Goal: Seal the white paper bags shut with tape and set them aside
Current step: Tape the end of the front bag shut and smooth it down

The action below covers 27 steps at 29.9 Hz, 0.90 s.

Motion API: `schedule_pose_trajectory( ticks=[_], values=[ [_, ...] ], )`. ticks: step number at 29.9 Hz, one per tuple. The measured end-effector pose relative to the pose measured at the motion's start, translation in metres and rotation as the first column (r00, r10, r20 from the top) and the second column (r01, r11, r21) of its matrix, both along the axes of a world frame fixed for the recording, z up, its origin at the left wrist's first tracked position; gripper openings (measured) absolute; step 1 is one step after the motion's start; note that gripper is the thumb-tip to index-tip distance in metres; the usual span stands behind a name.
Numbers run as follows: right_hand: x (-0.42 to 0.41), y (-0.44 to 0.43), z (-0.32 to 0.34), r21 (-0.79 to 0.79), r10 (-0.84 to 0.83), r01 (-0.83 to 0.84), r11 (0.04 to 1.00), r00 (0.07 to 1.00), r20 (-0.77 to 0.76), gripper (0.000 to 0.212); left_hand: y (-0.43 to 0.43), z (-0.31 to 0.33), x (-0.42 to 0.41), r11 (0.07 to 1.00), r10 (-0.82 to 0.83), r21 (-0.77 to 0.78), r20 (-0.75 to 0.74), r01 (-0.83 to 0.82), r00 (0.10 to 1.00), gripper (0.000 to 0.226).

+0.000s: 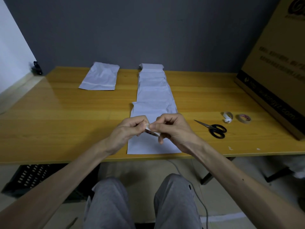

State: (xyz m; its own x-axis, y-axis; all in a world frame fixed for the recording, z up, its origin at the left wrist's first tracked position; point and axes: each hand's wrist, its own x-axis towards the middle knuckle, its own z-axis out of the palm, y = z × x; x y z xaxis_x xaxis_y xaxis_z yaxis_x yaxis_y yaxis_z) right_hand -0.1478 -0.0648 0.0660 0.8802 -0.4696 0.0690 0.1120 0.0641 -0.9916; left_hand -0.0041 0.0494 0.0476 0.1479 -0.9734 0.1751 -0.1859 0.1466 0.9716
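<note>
A small tape roll (152,132) is pinched by the curled fingers of the left hand (130,129) and right hand (173,128), above the nearest white paper bag (145,147) of an overlapping row (153,93) on the table (66,113); a separate bag (99,76) is laid far left; scissors (214,129) are seen at right.

A yellow wood-grain table (66,113) stands against a dark grey wall (148,30) behind it. A white wall (9,47) meets the table's left end, and a small black object (37,68) of unclear kind sits at its far left corner. A large brown cardboard box (272,71) with dark print occupies the table's right end. Beneath the table lie a pale floor (148,169), a black perforated crate (33,177) under the left side, a black metal leg (212,176) under the right side and a grey cable (203,204); lighting is dim, with a soft sheen on the table's left part.
</note>
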Motion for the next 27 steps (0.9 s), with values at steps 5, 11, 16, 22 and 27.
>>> schedule_pose_trajectory(
  ticks=[5, 11, 16, 22, 27],
  values=[
    [-0.001, -0.005, 0.003, 0.037, 0.023, -0.024, 0.999, 0.999, 0.022, 0.008, -0.001, 0.001, 0.001, 1.0, 0.008, 0.004, -0.08, -0.008, 0.997, 0.03],
    [-0.005, -0.008, 0.003, 0.104, 0.1, -0.103, 0.989, 0.994, 0.034, 0.013, 0.0, 0.001, 0.001, 1.0, 0.007, 0.012, -0.105, -0.006, 0.994, 0.025],
    [-0.003, -0.003, 0.002, 0.07, 0.033, -0.036, 0.997, 0.999, 0.039, 0.019, 0.0, 0.0, 0.001, 1.0, -0.004, -0.007, -0.08, 0.004, 0.997, 0.038],
    [-0.003, -0.002, 0.0, 0.067, 0.014, -0.018, 0.998, 0.999, 0.048, 0.012, -0.002, 0.001, 0.001, 1.0, -0.013, -0.015, -0.063, 0.012, 0.998, 0.041],
    [-0.001, -0.002, -0.003, 0.038, 0.001, -0.002, 0.999, 0.999, 0.038, 0.014, -0.001, -0.003, 0.0, 1.0, -0.024, -0.008, -0.058, 0.023, 0.998, 0.047]
  ],
)
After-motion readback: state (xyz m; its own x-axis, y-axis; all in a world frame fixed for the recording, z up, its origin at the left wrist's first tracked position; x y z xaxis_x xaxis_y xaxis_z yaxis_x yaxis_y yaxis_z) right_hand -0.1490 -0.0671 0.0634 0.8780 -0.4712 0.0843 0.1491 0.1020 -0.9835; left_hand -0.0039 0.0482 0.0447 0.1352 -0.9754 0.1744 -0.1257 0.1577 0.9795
